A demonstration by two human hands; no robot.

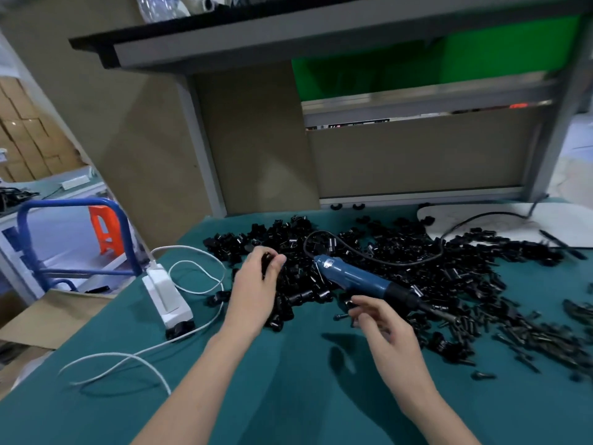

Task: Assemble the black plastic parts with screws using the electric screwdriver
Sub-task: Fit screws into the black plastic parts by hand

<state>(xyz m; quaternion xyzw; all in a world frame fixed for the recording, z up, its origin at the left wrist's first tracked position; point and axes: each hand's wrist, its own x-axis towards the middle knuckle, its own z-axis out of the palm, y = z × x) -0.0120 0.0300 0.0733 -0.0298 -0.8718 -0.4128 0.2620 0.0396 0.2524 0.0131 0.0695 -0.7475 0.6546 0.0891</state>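
Now left hand (pixel 256 284) pinching black plastic part (pixel 267 262); right hand (pixel 382 326) half-curled, hold unclear; aligning holes squarely before taking electric screwdriver (pixel 359 277).

No legible text. White label (pixel 329 262) on electric screwdriver (pixel 362 279): blurred, unreadable. Sticker strip (pixel 349 125) atop rear panel (pixel 417 155): likewise unreadable.

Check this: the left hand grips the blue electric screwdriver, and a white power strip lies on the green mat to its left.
Not quite. In the head view the left hand grips a black plastic part at the edge of the pile; the blue electric screwdriver lies ungripped on that pile. The white power strip does lie on the green mat to the left.
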